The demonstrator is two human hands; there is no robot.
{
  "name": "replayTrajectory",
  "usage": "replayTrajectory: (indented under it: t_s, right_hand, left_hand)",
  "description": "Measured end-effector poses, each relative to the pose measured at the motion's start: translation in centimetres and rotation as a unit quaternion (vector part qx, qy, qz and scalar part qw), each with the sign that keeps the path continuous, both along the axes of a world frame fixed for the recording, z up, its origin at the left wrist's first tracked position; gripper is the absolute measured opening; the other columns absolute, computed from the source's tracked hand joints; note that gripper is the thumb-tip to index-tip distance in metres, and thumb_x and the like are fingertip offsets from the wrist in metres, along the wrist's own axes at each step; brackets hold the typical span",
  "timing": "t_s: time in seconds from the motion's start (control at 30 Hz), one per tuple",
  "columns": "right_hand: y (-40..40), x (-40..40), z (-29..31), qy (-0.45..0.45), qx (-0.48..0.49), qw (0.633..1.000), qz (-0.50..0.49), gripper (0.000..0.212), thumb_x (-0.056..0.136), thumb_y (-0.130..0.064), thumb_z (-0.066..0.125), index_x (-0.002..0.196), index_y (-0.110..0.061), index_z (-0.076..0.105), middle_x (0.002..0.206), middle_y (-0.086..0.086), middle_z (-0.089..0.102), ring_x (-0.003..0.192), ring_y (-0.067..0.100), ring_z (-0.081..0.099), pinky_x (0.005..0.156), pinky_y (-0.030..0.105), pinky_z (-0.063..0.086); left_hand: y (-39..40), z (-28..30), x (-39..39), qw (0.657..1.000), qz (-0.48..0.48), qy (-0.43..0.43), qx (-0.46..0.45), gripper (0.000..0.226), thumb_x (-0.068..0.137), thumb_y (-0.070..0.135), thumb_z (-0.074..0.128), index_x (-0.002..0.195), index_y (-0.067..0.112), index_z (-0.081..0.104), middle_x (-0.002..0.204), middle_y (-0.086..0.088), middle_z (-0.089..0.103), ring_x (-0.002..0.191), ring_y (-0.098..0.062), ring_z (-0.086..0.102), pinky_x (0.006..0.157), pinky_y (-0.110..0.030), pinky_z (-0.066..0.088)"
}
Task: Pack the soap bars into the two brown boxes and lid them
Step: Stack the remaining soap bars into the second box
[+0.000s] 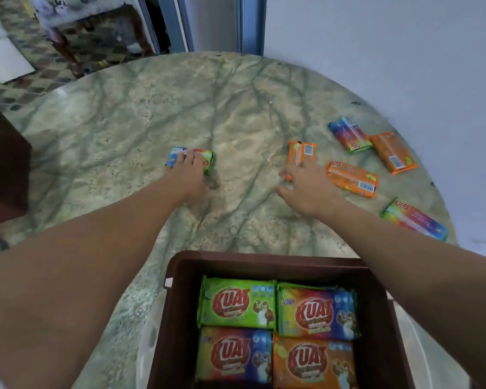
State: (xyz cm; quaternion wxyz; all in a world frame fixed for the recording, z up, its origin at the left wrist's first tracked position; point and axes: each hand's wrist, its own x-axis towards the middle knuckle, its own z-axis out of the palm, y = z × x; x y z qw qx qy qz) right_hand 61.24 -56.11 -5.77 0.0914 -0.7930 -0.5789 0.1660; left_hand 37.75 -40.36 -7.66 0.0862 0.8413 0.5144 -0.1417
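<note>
A brown box point(180, 318) stands at the near edge of the round marble table point(124, 122), holding several wrapped KUAT soap bars point(237, 303) laid flat. My left hand point(187, 172) lies on a rainbow-wrapped soap bar point(208, 158) at mid-table, fingers curled over its top. My right hand point(306, 186) reaches an orange soap bar point(302, 151), fingertips touching its near end. More bars lie loose to the right: an orange one point(352, 179), another orange one point(393, 153), a rainbow one point(348, 133) and a rainbow one point(414, 220) near the table's rim.
A dark brown piece of furniture point(4, 164) stands left of the table. A white wall point(404, 51) is close behind the table on the right. A patterned floor and a doorway point(208, 23) lie beyond the far edge. Something white point(152, 332) lies under the box.
</note>
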Motion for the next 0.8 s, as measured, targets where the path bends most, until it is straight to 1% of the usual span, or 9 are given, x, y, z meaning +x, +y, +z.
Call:
replayTrajectory:
  t_s: [0.1, 0.17, 0.23, 0.33, 0.43, 0.5, 0.6, 0.67, 0.8]
  right_hand:
    - [1.1, 0.4, 0.3, -0.021, 0.019, 0.999, -0.017, 0.045, 0.099, -0.046, 0.055, 0.138, -0.022, 0.056, 0.136, 0.016, 0.047, 0.127, 0.038, 0.045, 0.103, 0.047, 0.042]
    - [1.7, 1.0, 0.1, -0.043, 0.014, 0.998, -0.031, 0.047, 0.100, -0.048, 0.053, 0.140, -0.023, 0.053, 0.138, 0.018, 0.043, 0.124, 0.040, 0.046, 0.101, 0.048, 0.043]
    - [2.3, 1.6, -0.1, -0.055, 0.009, 0.997, -0.053, 0.047, 0.101, -0.050, 0.052, 0.141, -0.026, 0.050, 0.139, 0.018, 0.039, 0.123, 0.041, 0.045, 0.100, 0.050, 0.044]
    - [3.1, 1.9, -0.4, -0.067, -0.015, 0.993, -0.092, 0.051, 0.100, -0.056, 0.051, 0.142, -0.030, 0.044, 0.140, 0.019, 0.033, 0.122, 0.043, 0.044, 0.095, 0.052, 0.046]
    - [3.7, 1.8, -0.4, -0.060, -0.075, 0.990, -0.104, 0.059, 0.100, -0.063, 0.046, 0.148, -0.030, 0.036, 0.145, 0.022, 0.027, 0.121, 0.044, 0.048, 0.093, 0.052, 0.046]
    - [4.0, 1.6, -0.3, -0.059, -0.092, 0.989, -0.104, 0.064, 0.101, -0.063, 0.046, 0.151, -0.027, 0.031, 0.147, 0.026, 0.029, 0.123, 0.045, 0.049, 0.095, 0.054, 0.046]
    - [4.4, 1.0, -0.3, -0.069, -0.095, 0.987, -0.107, 0.060, 0.103, -0.043, 0.053, 0.152, -0.023, 0.025, 0.143, 0.029, 0.036, 0.127, 0.047, 0.044, 0.098, 0.057, 0.043]
    - [4.5, 0.5, -0.4, -0.047, -0.098, 0.985, -0.135, 0.069, 0.099, -0.030, 0.059, 0.154, -0.021, 0.019, 0.142, 0.030, 0.036, 0.129, 0.048, 0.042, 0.102, 0.056, 0.040]
    - [4.0, -0.2, -0.2, 0.021, -0.110, 0.972, -0.205, 0.106, 0.079, -0.038, 0.082, 0.152, -0.008, 0.012, 0.143, 0.031, 0.037, 0.134, 0.048, 0.037, 0.106, 0.052, 0.037]
  left_hand:
    - [-0.2, -0.2, 0.3, 0.998, -0.016, 0.004, 0.060, 0.074, 0.098, 0.021, 0.058, 0.158, 0.008, 0.017, 0.160, -0.018, 0.028, 0.144, -0.039, 0.030, 0.109, -0.055, 0.038]
    - [-0.2, 0.1, 0.9, 0.996, -0.034, 0.013, 0.084, 0.079, 0.094, 0.025, 0.064, 0.157, 0.010, 0.019, 0.149, -0.018, 0.038, 0.134, -0.040, 0.039, 0.102, -0.053, 0.044]
    - [-0.1, 0.5, 1.3, 0.995, -0.054, 0.032, 0.073, 0.074, 0.092, 0.029, 0.065, 0.154, 0.012, 0.028, 0.141, -0.018, 0.041, 0.126, -0.039, 0.043, 0.099, -0.051, 0.047]
    - [0.1, 1.2, 1.5, 0.998, -0.044, 0.030, 0.030, 0.055, 0.088, 0.040, 0.066, 0.136, 0.017, 0.049, 0.128, -0.015, 0.043, 0.119, -0.035, 0.044, 0.096, -0.051, 0.048]
    - [-0.2, 1.4, 1.4, 0.999, -0.036, 0.003, 0.020, 0.064, 0.079, 0.050, 0.072, 0.131, 0.021, 0.047, 0.125, -0.012, 0.041, 0.119, -0.032, 0.039, 0.098, -0.049, 0.046]
    - [-0.6, 1.4, 1.3, 0.999, -0.033, -0.024, 0.014, 0.067, 0.077, 0.052, 0.075, 0.129, 0.022, 0.047, 0.120, -0.009, 0.047, 0.112, -0.028, 0.045, 0.095, -0.047, 0.048]
    - [-1.8, 1.2, 1.0, 0.997, -0.017, -0.073, -0.005, 0.069, 0.075, 0.055, 0.078, 0.127, 0.020, 0.050, 0.112, -0.005, 0.052, 0.097, -0.022, 0.053, 0.085, -0.039, 0.052]
    - [-2.7, 1.0, 0.8, 0.995, -0.014, -0.095, -0.004, 0.071, 0.074, 0.055, 0.078, 0.129, 0.020, 0.049, 0.113, -0.004, 0.051, 0.096, -0.020, 0.054, 0.084, -0.038, 0.054]
    - [-4.3, 1.9, 0.8, 0.985, -0.011, -0.171, 0.012, 0.067, 0.078, 0.052, 0.076, 0.129, 0.019, 0.047, 0.115, -0.004, 0.044, 0.090, -0.018, 0.056, 0.074, -0.032, 0.052]
